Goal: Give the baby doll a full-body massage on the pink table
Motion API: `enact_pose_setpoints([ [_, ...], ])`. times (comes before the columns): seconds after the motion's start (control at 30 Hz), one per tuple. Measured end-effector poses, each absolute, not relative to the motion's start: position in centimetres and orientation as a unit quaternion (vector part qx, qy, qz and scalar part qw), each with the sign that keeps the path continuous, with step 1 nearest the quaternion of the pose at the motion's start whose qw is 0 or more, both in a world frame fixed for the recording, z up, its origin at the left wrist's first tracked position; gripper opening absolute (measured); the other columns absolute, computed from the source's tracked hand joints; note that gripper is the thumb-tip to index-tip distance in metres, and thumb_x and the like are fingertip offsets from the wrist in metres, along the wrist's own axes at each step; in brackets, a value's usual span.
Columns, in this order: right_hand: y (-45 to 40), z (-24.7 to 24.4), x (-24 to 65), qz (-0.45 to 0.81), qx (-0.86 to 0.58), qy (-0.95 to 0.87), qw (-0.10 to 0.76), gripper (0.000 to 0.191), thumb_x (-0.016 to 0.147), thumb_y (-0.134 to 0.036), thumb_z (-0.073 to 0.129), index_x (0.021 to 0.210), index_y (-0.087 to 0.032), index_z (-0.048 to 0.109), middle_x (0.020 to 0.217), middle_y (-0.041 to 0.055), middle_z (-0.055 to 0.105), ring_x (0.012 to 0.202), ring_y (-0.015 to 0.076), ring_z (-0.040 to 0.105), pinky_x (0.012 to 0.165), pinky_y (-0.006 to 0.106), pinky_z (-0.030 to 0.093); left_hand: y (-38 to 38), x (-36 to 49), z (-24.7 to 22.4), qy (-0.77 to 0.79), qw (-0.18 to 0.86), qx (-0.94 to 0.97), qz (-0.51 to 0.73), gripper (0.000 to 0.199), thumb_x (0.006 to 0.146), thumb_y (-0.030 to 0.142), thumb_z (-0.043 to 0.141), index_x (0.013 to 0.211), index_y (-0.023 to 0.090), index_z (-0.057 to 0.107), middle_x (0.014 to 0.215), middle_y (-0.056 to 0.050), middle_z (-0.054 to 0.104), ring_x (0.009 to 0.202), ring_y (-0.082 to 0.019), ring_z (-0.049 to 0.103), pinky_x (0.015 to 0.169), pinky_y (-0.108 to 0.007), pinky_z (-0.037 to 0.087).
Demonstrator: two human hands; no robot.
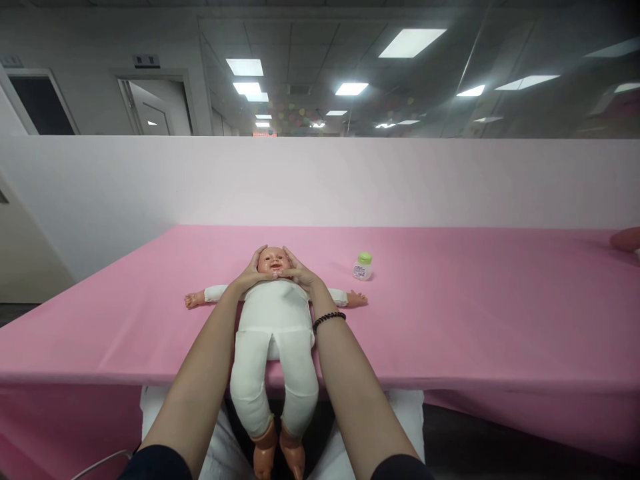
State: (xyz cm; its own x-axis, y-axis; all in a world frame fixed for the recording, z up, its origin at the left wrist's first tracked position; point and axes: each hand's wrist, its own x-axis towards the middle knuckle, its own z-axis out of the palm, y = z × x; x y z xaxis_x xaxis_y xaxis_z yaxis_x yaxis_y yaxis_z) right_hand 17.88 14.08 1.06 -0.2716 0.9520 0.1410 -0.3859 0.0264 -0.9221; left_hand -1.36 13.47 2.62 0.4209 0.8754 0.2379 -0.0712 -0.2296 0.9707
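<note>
A baby doll [273,320] in a white body suit lies on its back on a pink-covered table, arms spread, with bare plastic feet hanging past the front edge. My left hand [255,270] cups the left side of the doll's head [273,261] as seen in the picture. My right hand [299,272] cups the other side, fingers along the cheek and jaw. A dark beaded bracelet [329,321] circles my right wrist. A small lotion bottle with a green cap [363,267] stands just right of the doll's head, nearer my right hand.
The pink table cover [450,313] hangs over the front edge. A white cloth [405,420] lies below that edge under my arms. A flesh-coloured rounded object [625,240] sits at the far right. A low white partition [320,180] runs behind the table.
</note>
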Motion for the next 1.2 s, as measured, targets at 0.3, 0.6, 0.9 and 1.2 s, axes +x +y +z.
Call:
enact_pose_setpoints([
  [0.3,14.3,1.3,17.7,0.647,-0.279,-0.486,0.517,0.066,0.091,-0.015,0.062,0.151,-0.019,0.035,0.145,0.0127,0.049,0.114,0.0207,0.062,0.093,0.037,0.055,13.8,-1.8,2.4,0.295,0.566,0.634,0.437,0.111,0.066,0.029,0.086,0.157,0.033,0.023,0.159,-0.014,0.036,0.14,-0.037,0.044,0.114,-0.051,0.04],
  [0.6,14.1,1.4,17.6,0.636,-0.292,-0.483,0.526,0.041,0.096,-0.033,0.062,0.133,-0.016,0.055,0.132,0.0118,0.057,0.111,0.0233,0.062,0.093,0.045,0.055,13.9,-1.6,2.4,0.301,0.549,0.642,0.443,0.111,0.065,0.033,0.087,0.157,0.032,0.024,0.159,-0.015,0.035,0.141,-0.037,0.042,0.115,-0.051,0.039],
  [0.9,14.2,1.2,17.7,0.63,-0.297,-0.48,0.533,0.039,0.097,-0.035,0.061,0.13,-0.016,0.056,0.128,0.0109,0.058,0.109,0.0229,0.062,0.092,0.045,0.055,13.7,-1.5,2.5,0.312,0.529,0.653,0.444,0.116,0.062,0.033,0.09,0.157,0.032,0.025,0.158,-0.015,0.037,0.141,-0.037,0.042,0.116,-0.051,0.037],
  [1.2,14.6,1.2,17.5,0.635,-0.285,-0.479,0.535,0.039,0.097,-0.035,0.062,0.13,-0.016,0.056,0.13,0.0111,0.058,0.111,0.0234,0.061,0.093,0.045,0.055,14.5,-2.0,1.7,0.283,0.563,0.637,0.444,0.111,0.065,0.029,0.086,0.157,0.034,0.025,0.158,-0.014,0.037,0.139,-0.038,0.045,0.116,-0.053,0.037],
])
